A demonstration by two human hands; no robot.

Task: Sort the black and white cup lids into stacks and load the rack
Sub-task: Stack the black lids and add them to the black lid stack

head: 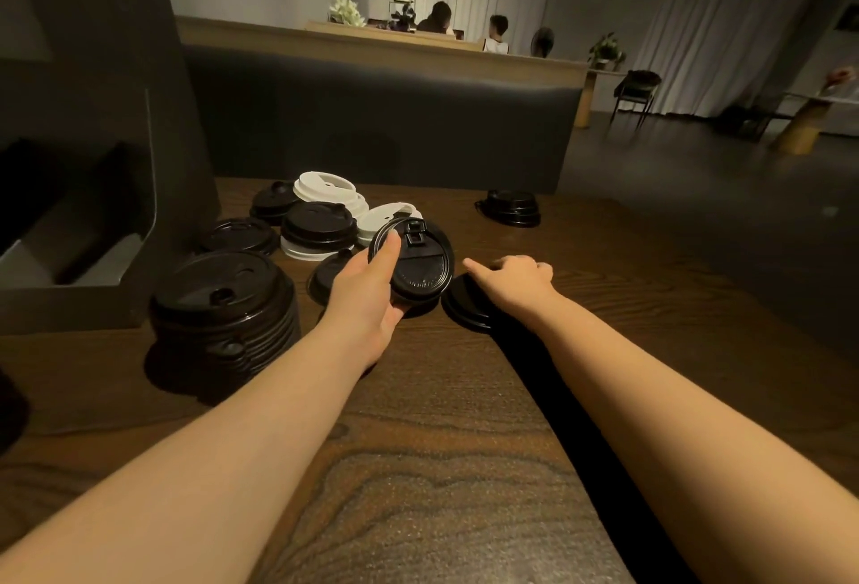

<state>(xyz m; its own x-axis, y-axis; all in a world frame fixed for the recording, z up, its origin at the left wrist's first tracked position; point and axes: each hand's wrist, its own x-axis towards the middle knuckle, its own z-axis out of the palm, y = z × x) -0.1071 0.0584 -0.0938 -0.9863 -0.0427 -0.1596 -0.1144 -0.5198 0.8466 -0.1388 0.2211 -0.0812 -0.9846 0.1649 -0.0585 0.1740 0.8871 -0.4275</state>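
My left hand (367, 290) grips a black flat lid (418, 263), tilted up toward me, thumb across its top. My right hand (516, 281) rests with curled fingers and a pointing forefinger on another black lid (465, 304) lying on the wooden table (441, 467). A tall stack of black lids (223, 309) stands at the left. Behind it lie loose black lids (239, 235) and a black domed lid (316, 223) on white ones. White lids (325, 186) sit at the back. A short black stack (511, 207) stands far right.
A grey rack or box (74, 230) with open compartments stands at the table's left edge. A dark padded bench back (381, 119) runs behind the table. People sit at a counter far off. The table's right edge drops to the floor.
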